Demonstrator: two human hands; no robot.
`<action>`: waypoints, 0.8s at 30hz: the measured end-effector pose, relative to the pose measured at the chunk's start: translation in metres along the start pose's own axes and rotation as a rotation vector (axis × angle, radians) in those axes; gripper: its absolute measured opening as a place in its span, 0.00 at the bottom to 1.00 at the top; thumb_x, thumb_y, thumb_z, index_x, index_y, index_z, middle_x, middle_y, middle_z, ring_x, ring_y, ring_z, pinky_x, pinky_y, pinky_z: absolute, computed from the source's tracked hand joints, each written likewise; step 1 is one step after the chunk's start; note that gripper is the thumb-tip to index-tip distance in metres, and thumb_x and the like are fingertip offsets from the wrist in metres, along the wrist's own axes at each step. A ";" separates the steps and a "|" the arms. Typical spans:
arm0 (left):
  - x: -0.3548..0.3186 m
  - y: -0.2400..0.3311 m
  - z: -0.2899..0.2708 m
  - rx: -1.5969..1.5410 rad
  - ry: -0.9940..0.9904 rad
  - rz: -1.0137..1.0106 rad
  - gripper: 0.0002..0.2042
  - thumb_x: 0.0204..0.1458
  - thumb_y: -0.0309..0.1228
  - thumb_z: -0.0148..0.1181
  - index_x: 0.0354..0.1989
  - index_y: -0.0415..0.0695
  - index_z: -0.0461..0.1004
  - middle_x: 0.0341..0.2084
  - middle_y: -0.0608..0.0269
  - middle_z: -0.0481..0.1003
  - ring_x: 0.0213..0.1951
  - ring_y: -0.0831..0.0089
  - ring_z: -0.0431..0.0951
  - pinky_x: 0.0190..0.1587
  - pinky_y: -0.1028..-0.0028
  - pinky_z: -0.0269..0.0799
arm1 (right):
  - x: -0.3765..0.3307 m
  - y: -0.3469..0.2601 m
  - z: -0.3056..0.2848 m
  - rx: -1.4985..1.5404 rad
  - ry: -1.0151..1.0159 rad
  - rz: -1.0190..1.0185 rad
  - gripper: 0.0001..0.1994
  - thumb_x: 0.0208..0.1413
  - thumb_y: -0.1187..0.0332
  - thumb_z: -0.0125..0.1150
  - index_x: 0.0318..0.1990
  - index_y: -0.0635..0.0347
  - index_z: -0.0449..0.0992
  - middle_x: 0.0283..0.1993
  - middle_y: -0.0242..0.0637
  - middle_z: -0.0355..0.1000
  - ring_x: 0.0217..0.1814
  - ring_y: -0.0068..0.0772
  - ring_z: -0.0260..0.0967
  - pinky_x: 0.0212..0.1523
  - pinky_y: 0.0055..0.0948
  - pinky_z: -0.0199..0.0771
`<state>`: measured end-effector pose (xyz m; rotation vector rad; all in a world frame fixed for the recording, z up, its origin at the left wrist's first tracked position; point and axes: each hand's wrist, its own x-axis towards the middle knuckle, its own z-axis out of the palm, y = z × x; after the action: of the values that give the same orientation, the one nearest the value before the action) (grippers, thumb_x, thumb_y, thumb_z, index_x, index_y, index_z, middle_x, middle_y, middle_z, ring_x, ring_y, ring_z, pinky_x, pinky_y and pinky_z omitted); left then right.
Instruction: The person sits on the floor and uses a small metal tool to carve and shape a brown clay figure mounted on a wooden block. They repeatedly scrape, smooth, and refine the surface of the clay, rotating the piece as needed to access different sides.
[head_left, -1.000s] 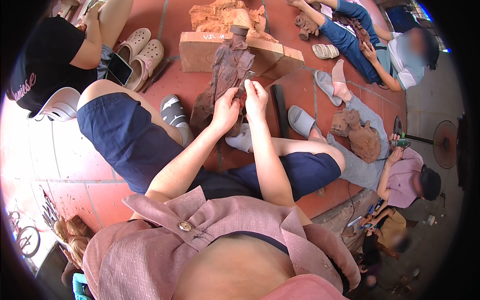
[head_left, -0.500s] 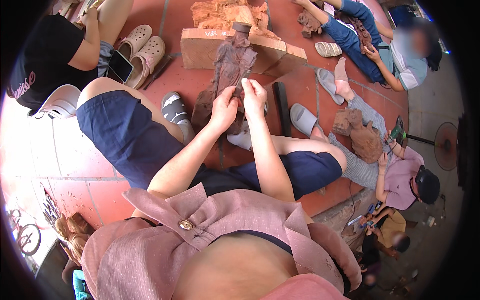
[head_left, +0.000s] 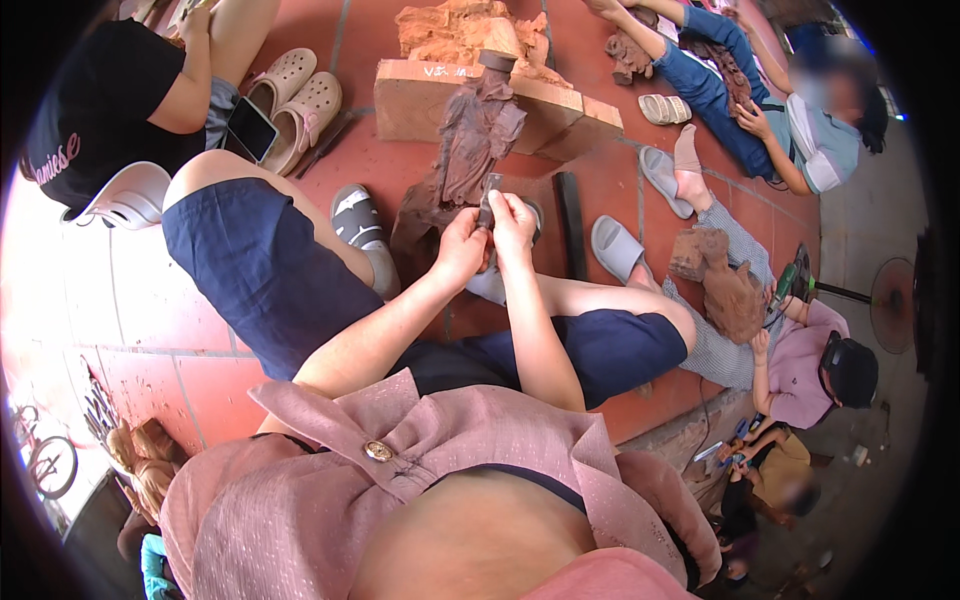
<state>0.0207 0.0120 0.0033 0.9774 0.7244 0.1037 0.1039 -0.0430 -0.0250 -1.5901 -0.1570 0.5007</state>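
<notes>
A dark brown carved wooden figure (head_left: 478, 135) with a flat-topped hat stands upright in front of me on a rough base. Just on the near side of it, both my hands are close together around a slim carving chisel (head_left: 487, 212), its flat pale end pointing up toward the figure. My left hand (head_left: 461, 246) is closed around the lower, dark part. My right hand (head_left: 514, 226) is closed beside it, thumb near the pale end. Fingers hide much of the tool. The tool appears apart from the carving.
Behind the figure, an orange-toned carving (head_left: 470, 35) rests by a thick wooden block (head_left: 425, 100). A dark bar (head_left: 569, 225) lies on the red tiles to the right. Co-workers sit left and right; one on the right has a brown carving (head_left: 730, 295). Pale clogs (head_left: 300, 110) stand at left.
Both hands have drawn back toward me from the figure's middle, and the chisel's pale end now shows. The whole view has shifted slightly.
</notes>
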 end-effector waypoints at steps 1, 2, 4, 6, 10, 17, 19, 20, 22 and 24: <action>0.001 -0.003 0.001 -0.022 -0.029 0.024 0.08 0.57 0.22 0.41 0.42 0.40 0.66 0.19 0.69 0.66 0.16 0.84 0.61 0.17 0.82 0.59 | 0.000 0.001 -0.003 0.008 -0.007 0.012 0.10 0.56 0.67 0.58 0.26 0.64 0.73 0.20 0.21 0.63 0.22 0.11 0.54 0.22 0.16 0.55; 0.001 -0.001 0.003 -0.020 -0.045 0.031 0.08 0.57 0.22 0.41 0.43 0.40 0.65 0.20 0.69 0.66 0.16 0.84 0.62 0.17 0.82 0.61 | 0.000 -0.006 -0.006 0.016 -0.009 0.025 0.10 0.57 0.67 0.58 0.27 0.63 0.73 0.20 0.21 0.63 0.22 0.11 0.54 0.22 0.16 0.55; 0.000 0.001 0.002 -0.011 -0.056 0.020 0.08 0.57 0.23 0.42 0.43 0.40 0.65 0.21 0.68 0.67 0.18 0.84 0.64 0.19 0.82 0.63 | -0.004 -0.018 -0.006 0.014 -0.013 0.030 0.09 0.57 0.67 0.58 0.28 0.63 0.73 0.20 0.21 0.63 0.22 0.10 0.55 0.22 0.14 0.54; 0.002 0.005 0.000 0.003 -0.056 -0.002 0.08 0.57 0.24 0.43 0.44 0.40 0.65 0.23 0.68 0.68 0.19 0.83 0.66 0.20 0.82 0.65 | -0.003 -0.020 -0.009 0.005 -0.019 -0.007 0.10 0.57 0.67 0.57 0.27 0.64 0.73 0.21 0.22 0.64 0.22 0.11 0.56 0.22 0.16 0.55; -0.001 0.017 0.001 0.132 0.106 0.125 0.15 0.53 0.21 0.50 0.49 0.43 0.65 0.30 0.65 0.70 0.25 0.80 0.71 0.25 0.79 0.70 | 0.006 -0.016 -0.007 -0.072 0.011 -0.164 0.10 0.55 0.68 0.59 0.25 0.65 0.73 0.20 0.26 0.66 0.20 0.15 0.58 0.21 0.20 0.58; 0.007 0.019 -0.010 0.535 0.236 0.679 0.27 0.43 0.16 0.55 0.54 0.47 0.63 0.45 0.52 0.69 0.49 0.54 0.69 0.51 0.65 0.65 | 0.018 -0.042 0.018 -0.518 0.080 -0.511 0.08 0.49 0.68 0.62 0.23 0.62 0.74 0.21 0.36 0.67 0.24 0.33 0.65 0.27 0.32 0.63; 0.011 0.025 -0.012 0.531 0.229 0.668 0.27 0.43 0.15 0.53 0.54 0.47 0.64 0.44 0.51 0.69 0.48 0.53 0.70 0.50 0.65 0.66 | 0.025 -0.044 0.020 -0.532 0.084 -0.521 0.08 0.48 0.68 0.63 0.23 0.62 0.74 0.22 0.37 0.68 0.27 0.37 0.66 0.29 0.34 0.65; 0.014 0.026 -0.012 0.519 0.210 0.654 0.26 0.43 0.14 0.53 0.54 0.46 0.64 0.43 0.50 0.70 0.47 0.53 0.70 0.50 0.65 0.66 | 0.030 -0.042 0.019 -0.518 0.089 -0.527 0.08 0.48 0.68 0.63 0.23 0.62 0.74 0.22 0.37 0.68 0.26 0.37 0.66 0.29 0.34 0.65; 0.014 0.023 -0.009 0.495 0.207 0.656 0.26 0.42 0.13 0.51 0.53 0.45 0.66 0.42 0.49 0.70 0.46 0.52 0.71 0.48 0.65 0.67 | 0.032 -0.030 0.016 -0.444 0.083 -0.460 0.08 0.48 0.69 0.63 0.23 0.63 0.73 0.21 0.38 0.68 0.23 0.34 0.65 0.26 0.32 0.64; 0.012 0.020 -0.013 0.503 0.197 0.625 0.26 0.42 0.13 0.51 0.53 0.45 0.66 0.42 0.49 0.70 0.45 0.52 0.71 0.48 0.65 0.67 | 0.026 -0.026 0.017 -0.437 0.099 -0.460 0.09 0.48 0.69 0.63 0.23 0.64 0.73 0.21 0.37 0.67 0.22 0.32 0.65 0.25 0.31 0.64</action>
<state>0.0265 0.0373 0.0080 1.6739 0.6104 0.5913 0.1255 -0.0141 -0.0056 -1.9232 -0.5721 0.0241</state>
